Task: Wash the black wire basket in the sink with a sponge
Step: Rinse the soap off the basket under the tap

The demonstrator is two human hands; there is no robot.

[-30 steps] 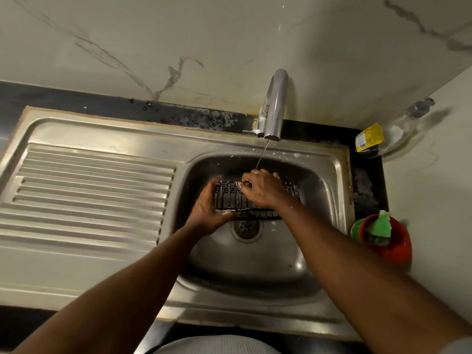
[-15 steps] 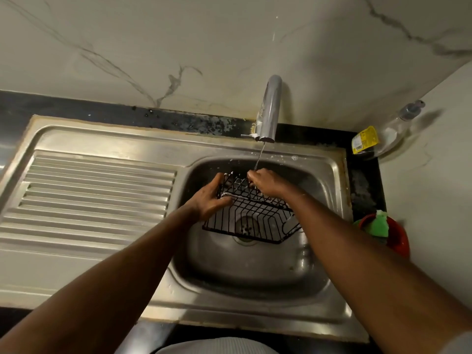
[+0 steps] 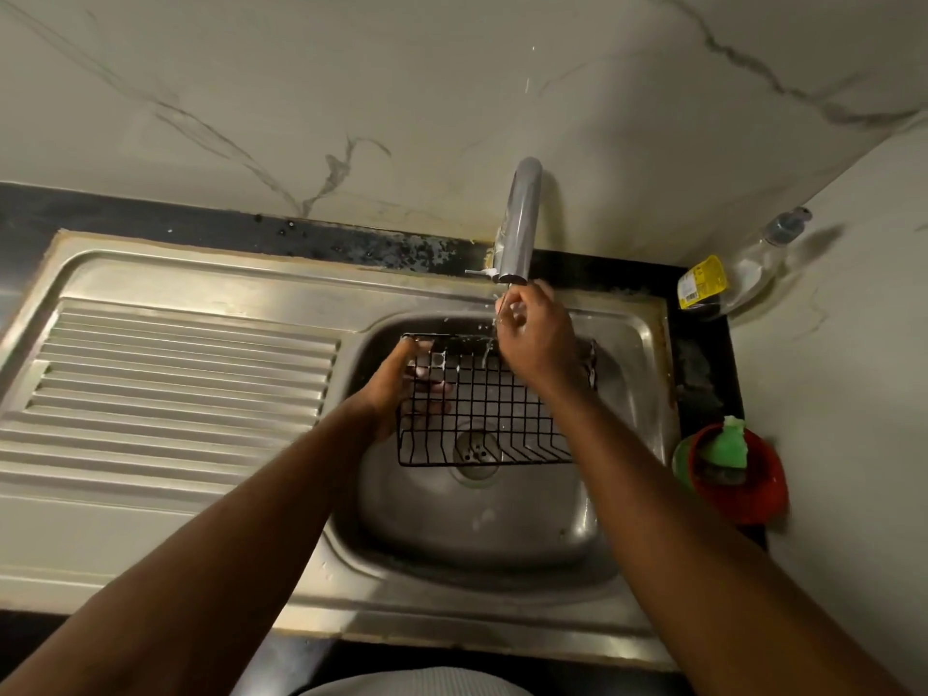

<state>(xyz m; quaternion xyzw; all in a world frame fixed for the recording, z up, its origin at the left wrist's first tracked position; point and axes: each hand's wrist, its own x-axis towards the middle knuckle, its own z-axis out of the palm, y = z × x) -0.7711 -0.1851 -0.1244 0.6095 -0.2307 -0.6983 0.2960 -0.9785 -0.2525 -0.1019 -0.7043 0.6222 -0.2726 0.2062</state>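
The black wire basket [image 3: 482,409] hangs tilted over the sink bowl [image 3: 617,394], its grid bottom facing me and the drain showing through it. My left hand [image 3: 401,389] grips its left end, fingers curled through the wires. My right hand [image 3: 532,339] is raised just under the tap spout [image 3: 519,228]; its fingers are curled in the thin stream of water and I see nothing in them. It is above the basket's back rim. A green sponge [image 3: 728,442] sits in a red holder [image 3: 753,489] on the counter to the right.
The ribbed steel drainboard [image 3: 176,384] lies left of the bowl. A clear soap bottle with a yellow label [image 3: 728,281] leans in the back right corner. Marble walls close in behind and on the right.
The basket has turned so its bottom grid faces me. My right hand let go of the back rim and rose to the tap's mouth. My left hand kept its hold.
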